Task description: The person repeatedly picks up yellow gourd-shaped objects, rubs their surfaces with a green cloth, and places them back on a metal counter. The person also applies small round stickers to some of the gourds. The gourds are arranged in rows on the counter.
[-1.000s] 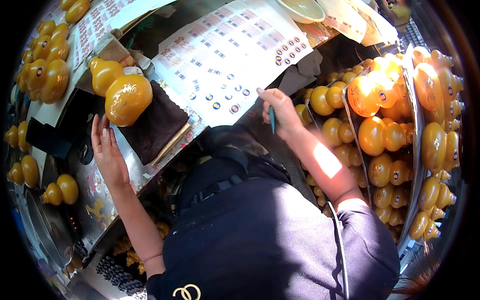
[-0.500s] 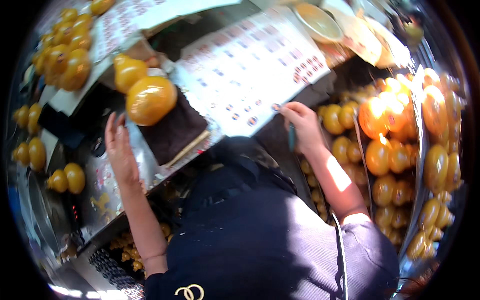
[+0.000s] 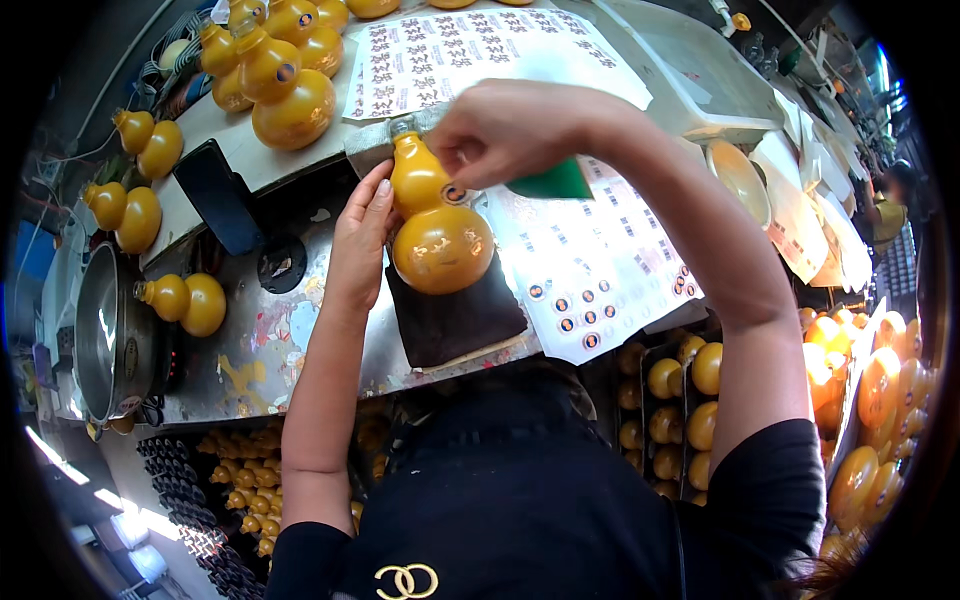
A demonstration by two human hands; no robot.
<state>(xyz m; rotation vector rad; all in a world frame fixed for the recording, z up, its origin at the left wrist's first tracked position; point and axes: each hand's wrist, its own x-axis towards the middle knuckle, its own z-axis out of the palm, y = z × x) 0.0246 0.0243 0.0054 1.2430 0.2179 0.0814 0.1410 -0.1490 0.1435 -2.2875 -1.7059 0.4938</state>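
A glossy yellow gourd-shaped bottle [image 3: 440, 250] lies on a dark brown pad [image 3: 455, 325] in front of me, its clear neck pointing away. My left hand [image 3: 360, 240] is curled against the bottle's left side, by its waist. Across its upper bulb reaches my right hand [image 3: 505, 135], fingers bent and pressed together at a small round dark-blue and orange sticker [image 3: 453, 193]. Part of the fingertips is hidden behind the hand. A flat green piece [image 3: 555, 181] juts out from under the right hand. Right of the bottle lies a white sticker sheet [image 3: 560, 255].
Several yellow gourd bottles [image 3: 292, 108] stand at the back left; more fill racks [image 3: 665, 425] at right and below the table. A black phone-like slab [image 3: 218, 197] leans near a metal pan [image 3: 100, 330]. Another printed sheet [image 3: 400, 75] and a pale tub [image 3: 690, 75] are behind.
My right hand has carried the sticker from the sheet to the bottle's upper bulb. My left hand, previously apart with fingers spread, now touches the bottle. The view has shifted.
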